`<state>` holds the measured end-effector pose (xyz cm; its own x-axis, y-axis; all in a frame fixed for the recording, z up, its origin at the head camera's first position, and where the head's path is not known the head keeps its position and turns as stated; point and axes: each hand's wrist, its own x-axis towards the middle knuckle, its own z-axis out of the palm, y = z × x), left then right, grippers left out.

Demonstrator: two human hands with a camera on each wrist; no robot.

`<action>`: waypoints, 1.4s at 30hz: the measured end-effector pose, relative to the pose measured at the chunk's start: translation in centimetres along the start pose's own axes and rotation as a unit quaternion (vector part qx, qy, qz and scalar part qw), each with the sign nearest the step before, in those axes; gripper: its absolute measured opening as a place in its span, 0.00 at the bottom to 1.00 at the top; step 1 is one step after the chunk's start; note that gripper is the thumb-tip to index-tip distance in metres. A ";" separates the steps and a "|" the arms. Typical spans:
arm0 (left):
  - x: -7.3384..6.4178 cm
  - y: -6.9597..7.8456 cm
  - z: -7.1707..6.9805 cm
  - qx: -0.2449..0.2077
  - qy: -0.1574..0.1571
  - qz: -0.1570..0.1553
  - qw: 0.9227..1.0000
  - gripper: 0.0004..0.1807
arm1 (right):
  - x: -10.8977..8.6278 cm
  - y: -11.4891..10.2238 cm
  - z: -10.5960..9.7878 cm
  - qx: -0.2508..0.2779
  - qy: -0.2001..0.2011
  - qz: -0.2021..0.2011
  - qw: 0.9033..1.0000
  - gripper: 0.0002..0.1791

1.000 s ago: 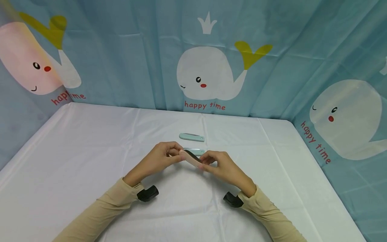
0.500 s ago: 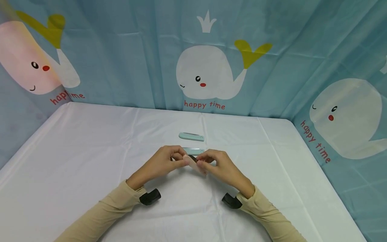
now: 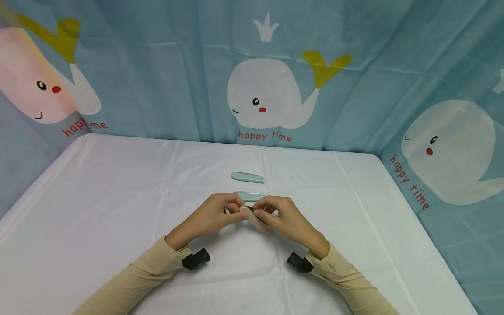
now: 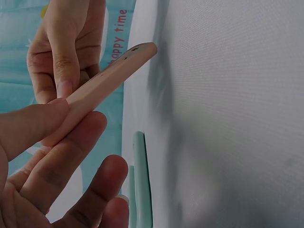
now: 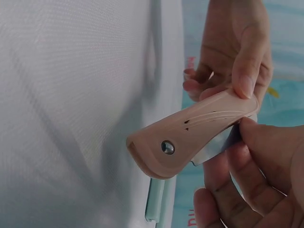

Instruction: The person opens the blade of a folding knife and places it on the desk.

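Observation:
A folding knife with a pink handle point(image 5: 190, 126) is held above the table between both hands. My left hand point(image 3: 216, 212) pinches one end of the handle between thumb and fingers. With thumb and fingers, my right hand point(image 3: 289, 216) pinches the metal blade point(image 5: 213, 148), which shows partly out along the handle's edge. A round rivet point(image 5: 167, 147) sits near the handle's other end, which points down toward the person. Just beyond the hands lies a teal folding knife point(image 3: 252, 197), partly covered by the fingers in the head view. Another teal folding knife point(image 3: 248, 177) lies farther back.
A white cloth covers the table point(image 3: 118, 183). Blue curtains point(image 3: 157, 87) with printed whales hang behind it and along both sides. Black wrist-worn devices point(image 3: 196, 259) stick out from the beige sleeves point(image 3: 138, 271).
The pink knife has come slightly nearer the person and its free end has swung down. My right hand has shifted from the handle's end to the blade. The teal knives stay put.

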<state>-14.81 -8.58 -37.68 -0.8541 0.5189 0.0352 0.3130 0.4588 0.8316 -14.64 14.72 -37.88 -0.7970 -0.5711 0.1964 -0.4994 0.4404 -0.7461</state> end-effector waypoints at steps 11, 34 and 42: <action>0.0 -0.1 -0.1 0.004 -0.014 0.005 1.000 0.07 | 0.0 -0.2 -0.3 -0.034 0.009 -0.002 0.999 0.05; -0.1 -0.2 0.0 0.000 -0.030 0.006 1.000 0.06 | 0.0 -0.4 -0.2 -0.019 0.005 0.012 1.000 0.06; 0.0 0.0 0.3 0.001 -0.030 0.006 1.000 0.07 | 0.0 -0.5 -0.1 -0.014 0.011 0.005 1.000 0.09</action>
<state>-14.65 -8.38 -37.89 -0.8238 0.5667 0.0112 0.3238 0.4542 0.8300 -14.41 14.52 -37.45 -0.8092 -0.5513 0.2031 -0.5002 0.4651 -0.7303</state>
